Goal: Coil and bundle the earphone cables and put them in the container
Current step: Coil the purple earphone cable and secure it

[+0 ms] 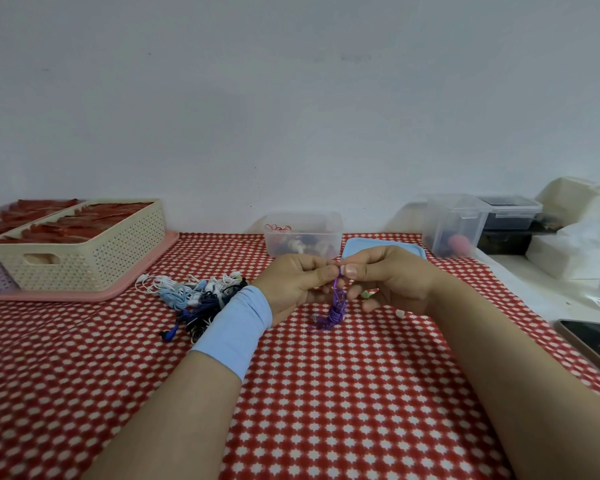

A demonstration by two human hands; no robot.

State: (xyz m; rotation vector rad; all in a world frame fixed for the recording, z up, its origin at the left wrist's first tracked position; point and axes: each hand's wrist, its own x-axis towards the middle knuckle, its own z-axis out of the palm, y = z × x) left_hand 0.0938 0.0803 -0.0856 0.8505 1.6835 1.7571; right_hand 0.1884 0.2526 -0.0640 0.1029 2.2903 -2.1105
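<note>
A purple earphone cable [334, 311] hangs as a loose bundle between my hands, just above the red patterned tablecloth [326, 393]. My left hand [293, 282] and my right hand [385, 277] both pinch its upper end, fingertips meeting. A pile of white, light blue and dark earphone cables [196, 296] lies to the left, behind my left wrist. Behind my hands stands a clear plastic container [303, 233] with bundled earphones and rubber bands inside; its blue lid [355, 245] lies beside it.
A cream perforated basket [84, 244] on a pink tray [84, 294] stands at the left. Clear storage boxes [454, 223] and white packages are at the back right. A phone [591, 342] lies at the right table edge.
</note>
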